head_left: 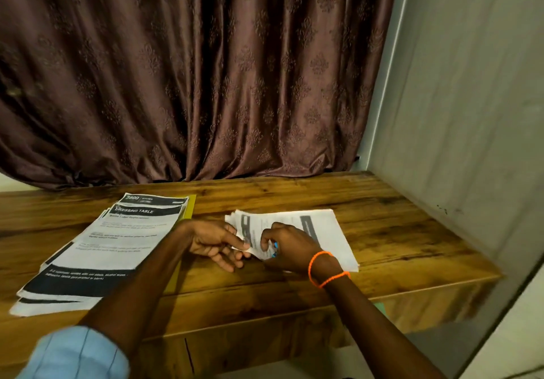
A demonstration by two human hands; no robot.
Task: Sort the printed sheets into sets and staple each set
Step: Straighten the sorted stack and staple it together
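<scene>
Paper set (318, 228) corner pinched by both hands.

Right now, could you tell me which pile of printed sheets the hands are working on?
The right-hand pile: both hands pinch its near corner. The left pile, headed "DRESSING TABLE", lies untouched.

Single head-worn wide-angle view. Looks forward and down from above near edge of wooden worktop (294, 193). Close range: forearms enter from bottom of frame. Faces brown curtain (191, 69) behind worktop; wall (471, 99) closes right side. No second view, no overlap.
</scene>
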